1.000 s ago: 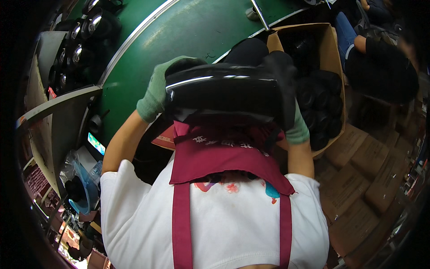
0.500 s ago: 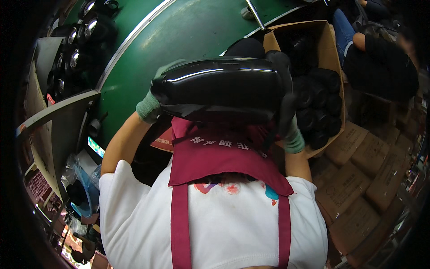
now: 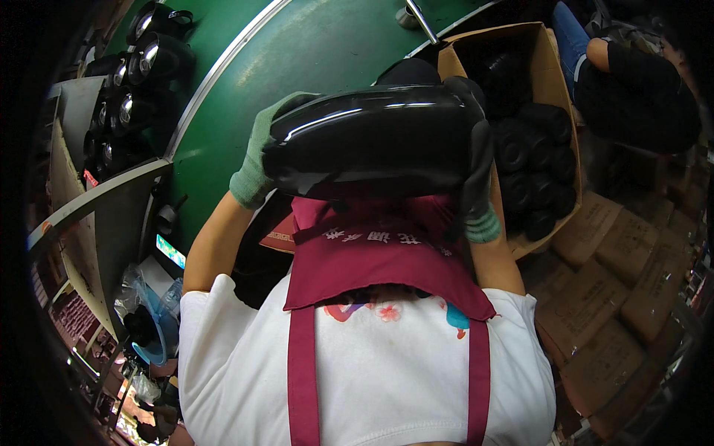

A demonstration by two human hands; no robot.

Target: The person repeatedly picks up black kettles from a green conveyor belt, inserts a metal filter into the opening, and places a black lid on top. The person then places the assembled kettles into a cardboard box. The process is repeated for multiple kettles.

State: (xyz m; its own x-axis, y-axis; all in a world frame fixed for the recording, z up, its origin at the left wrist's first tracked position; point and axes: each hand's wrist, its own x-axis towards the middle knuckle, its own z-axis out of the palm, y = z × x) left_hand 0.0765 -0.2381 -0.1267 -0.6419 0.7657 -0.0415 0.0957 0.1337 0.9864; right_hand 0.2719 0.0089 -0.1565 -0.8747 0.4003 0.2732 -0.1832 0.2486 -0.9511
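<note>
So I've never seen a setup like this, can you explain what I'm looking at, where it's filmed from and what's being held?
There's no robot here, just a person wearing gloves. The view comes from a wide fisheye camera worn on that person's head, looking down, so straight edges bend near the rim.

The left hand and right hand hold opposite ends of a large glossy black piece, above the maroon apron. I can't tell exactly what the piece is.

Ahead is a green tabletop; dark, shiny pieces stand at its far left. To the right, an open cardboard box holds dark, rounded items. Another person is at the far right.
</note>
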